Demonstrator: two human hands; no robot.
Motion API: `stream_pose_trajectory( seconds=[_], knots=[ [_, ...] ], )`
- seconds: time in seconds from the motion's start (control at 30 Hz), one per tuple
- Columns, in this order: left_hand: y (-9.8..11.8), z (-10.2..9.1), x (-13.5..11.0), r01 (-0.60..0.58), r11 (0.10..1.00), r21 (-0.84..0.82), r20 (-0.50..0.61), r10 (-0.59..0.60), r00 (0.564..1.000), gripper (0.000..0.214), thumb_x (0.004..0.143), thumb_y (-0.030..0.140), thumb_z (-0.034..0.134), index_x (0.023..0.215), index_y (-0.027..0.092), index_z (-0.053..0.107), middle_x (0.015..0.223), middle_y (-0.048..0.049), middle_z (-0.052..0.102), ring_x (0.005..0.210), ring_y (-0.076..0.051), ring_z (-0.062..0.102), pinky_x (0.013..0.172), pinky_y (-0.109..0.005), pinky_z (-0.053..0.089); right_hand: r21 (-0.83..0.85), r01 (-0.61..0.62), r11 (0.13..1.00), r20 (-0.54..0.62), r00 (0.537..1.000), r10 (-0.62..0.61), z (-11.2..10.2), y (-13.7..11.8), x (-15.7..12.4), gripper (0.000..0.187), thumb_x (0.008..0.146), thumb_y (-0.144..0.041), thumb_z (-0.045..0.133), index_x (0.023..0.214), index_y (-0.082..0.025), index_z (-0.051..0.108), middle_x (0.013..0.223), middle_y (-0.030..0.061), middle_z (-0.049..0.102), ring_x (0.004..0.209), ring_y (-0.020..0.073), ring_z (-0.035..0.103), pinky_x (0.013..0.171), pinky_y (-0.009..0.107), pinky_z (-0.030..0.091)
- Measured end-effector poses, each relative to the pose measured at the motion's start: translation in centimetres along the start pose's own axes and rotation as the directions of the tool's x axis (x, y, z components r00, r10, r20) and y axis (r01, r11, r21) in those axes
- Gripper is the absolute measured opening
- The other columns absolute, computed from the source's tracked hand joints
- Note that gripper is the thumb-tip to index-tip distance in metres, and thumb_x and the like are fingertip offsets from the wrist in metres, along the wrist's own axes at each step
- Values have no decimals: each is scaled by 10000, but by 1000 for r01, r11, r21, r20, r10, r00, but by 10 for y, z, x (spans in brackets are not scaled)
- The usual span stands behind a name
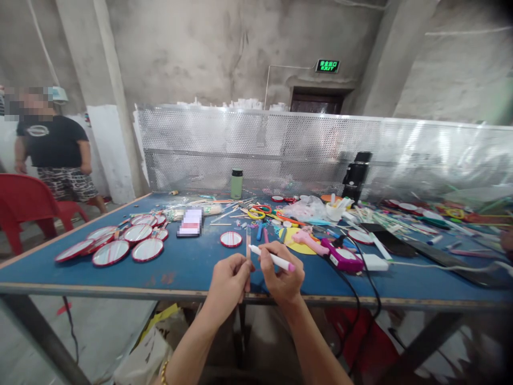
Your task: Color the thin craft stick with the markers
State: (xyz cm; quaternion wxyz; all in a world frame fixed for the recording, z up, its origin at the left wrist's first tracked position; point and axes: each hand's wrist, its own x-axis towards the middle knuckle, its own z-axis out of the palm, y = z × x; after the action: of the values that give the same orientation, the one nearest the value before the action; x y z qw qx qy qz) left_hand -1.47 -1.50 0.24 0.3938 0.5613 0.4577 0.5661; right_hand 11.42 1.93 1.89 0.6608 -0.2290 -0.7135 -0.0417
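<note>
My left hand (230,277) is closed near the table's front edge, its fingertips pinching a thin, flat, pale strip (248,240) that stands upright. Whether the strip is wood or clear plastic I cannot make out. In my right hand (282,272) is a white marker pen (276,260) with a pink end, held like a pencil. The pen's other end points left, close to the strip; whether they touch is unclear. Just beyond my hands lies a round mirror (231,239) with a red rim.
Several red-rimmed round mirrors (111,252) are piled at left on the blue table (180,275). A phone (189,222) and green bottle (236,184) stand behind. Purple device (342,255), cables and craft clutter fill the right. A person (52,141) stands beyond the red chair (26,200).
</note>
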Motion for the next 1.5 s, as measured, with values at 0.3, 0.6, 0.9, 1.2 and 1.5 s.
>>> stream_pose_trajectory(
  seconds=[0.3, 0.6, 0.9, 1.2, 1.5],
  knots=[
    [2, 0, -1, 10, 1000, -9, 1, -10, 1000, 316, 863, 458, 587, 699, 188, 591, 441, 54, 538, 299, -71, 391, 336, -180, 257, 7, 10, 1000, -4, 1000, -10, -2, 1, -1, 185, 932, -146, 535, 803, -197, 658, 623, -6, 646, 523, 117, 609, 530, 234, 488],
    [3, 0, -2, 13, 1000, -9, 3, -13, 1000, 326, 858, 474, 587, 700, 189, 588, 438, 55, 529, 297, -70, 383, 334, -179, 254, 3, 6, 1000, -15, 1000, -6, -2, 1, -2, 188, 924, -134, 539, 791, -200, 655, 616, -12, 638, 510, 108, 587, 518, 226, 470],
    [1, -1, -1, -1, 1000, 12, 12, 1, 1000, 318, 874, 463, 558, 720, 189, 595, 440, 58, 525, 300, -75, 389, 337, -181, 259, -4, 14, 1000, -34, 999, -14, -2, 1, -2, 196, 924, -134, 535, 781, -197, 653, 616, -7, 644, 513, 115, 598, 524, 236, 474],
    [0, 0, -1, -1, 1000, 3, 6, 1, 1000, 323, 872, 467, 563, 715, 186, 595, 440, 54, 525, 299, -75, 386, 334, -182, 255, -4, 24, 1000, -31, 999, -24, -2, 0, -2, 180, 922, -126, 543, 796, -197, 650, 626, -6, 650, 513, 113, 597, 518, 234, 470],
    [1, -1, -1, -4, 1000, -2, 9, 4, 1000, 336, 867, 475, 562, 701, 184, 583, 443, 51, 534, 297, -70, 390, 333, -176, 261, -2, 41, 999, 7, 999, -41, -2, 0, -3, 169, 924, -124, 554, 804, -192, 650, 637, -12, 644, 526, 109, 605, 536, 229, 467]
  ],
)
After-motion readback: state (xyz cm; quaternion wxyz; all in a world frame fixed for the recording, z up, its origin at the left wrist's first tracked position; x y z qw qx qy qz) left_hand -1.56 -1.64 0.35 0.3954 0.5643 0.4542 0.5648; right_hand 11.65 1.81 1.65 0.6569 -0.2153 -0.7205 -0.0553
